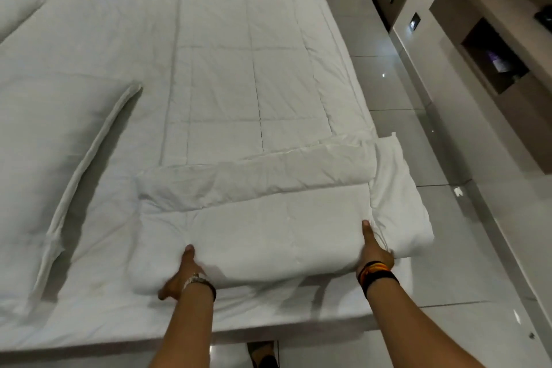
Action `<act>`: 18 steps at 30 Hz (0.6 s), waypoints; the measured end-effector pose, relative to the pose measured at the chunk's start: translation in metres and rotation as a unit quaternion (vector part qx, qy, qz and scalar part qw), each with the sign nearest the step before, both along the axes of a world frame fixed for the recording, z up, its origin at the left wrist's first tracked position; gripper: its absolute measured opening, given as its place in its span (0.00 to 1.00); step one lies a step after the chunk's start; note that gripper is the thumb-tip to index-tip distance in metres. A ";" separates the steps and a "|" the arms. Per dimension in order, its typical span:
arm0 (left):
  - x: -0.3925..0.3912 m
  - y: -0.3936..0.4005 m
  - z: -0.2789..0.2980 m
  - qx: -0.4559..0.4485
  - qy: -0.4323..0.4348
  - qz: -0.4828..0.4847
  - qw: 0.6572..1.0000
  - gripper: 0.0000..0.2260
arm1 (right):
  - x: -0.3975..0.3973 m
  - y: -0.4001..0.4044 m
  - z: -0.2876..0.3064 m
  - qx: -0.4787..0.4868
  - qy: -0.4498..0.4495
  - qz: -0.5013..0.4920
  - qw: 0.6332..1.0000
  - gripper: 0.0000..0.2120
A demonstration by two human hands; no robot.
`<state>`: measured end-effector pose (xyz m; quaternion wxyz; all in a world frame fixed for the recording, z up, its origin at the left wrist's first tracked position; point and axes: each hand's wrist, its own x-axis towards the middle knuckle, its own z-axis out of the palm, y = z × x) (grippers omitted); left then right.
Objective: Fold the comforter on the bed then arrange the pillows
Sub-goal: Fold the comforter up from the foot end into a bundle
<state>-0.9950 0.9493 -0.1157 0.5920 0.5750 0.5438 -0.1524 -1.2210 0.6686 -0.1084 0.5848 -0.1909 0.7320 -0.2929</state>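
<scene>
Fingers on both hands are tucked under the near fold of the white quilted comforter, thumbs lying on top, so both are gripping it: left hand at the fold's left end, right hand at its right end. You can't see the fingertips themselves, they're hidden under the fabric.

Progress-wise I'd say the folding is well underway but not finished. The comforter is already narrowed into a long strip running along the right side of the white-sheeted bed, from the far edge down to the near edge. The near end has been doubled back on itself into a thick wad close to the near right corner, and one flap of it hangs past the bed's right edge over the tiled floor. The far stretch still lies flat, so there are probably more folds to go.

Pillows look untouched: a large white pillow sits along the left side, another white pillow at the far left corner. That part is all still left.

Comforter looks puffy, soft, a bit wrinkled, with stitched squares.
</scene>
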 end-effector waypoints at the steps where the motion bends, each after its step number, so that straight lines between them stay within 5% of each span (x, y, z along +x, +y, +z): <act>1: -0.007 0.007 0.015 0.014 -0.020 -0.015 1.000 0.55 | -0.007 0.008 0.008 -0.009 -0.003 0.009 1.000 0.52; 11: -0.142 0.112 0.091 0.031 -0.128 0.005 0.991 0.52 | -0.134 0.118 0.083 -0.032 -0.018 0.054 0.998 0.41; 15: -0.211 0.154 0.106 0.081 -0.094 0.006 0.992 0.49 | -0.197 0.178 0.106 0.044 0.018 0.025 0.999 0.48; 18: -0.212 0.166 0.111 0.025 -0.114 0.005 0.993 0.41 | -0.199 0.190 0.123 0.043 0.023 -0.001 0.999 0.52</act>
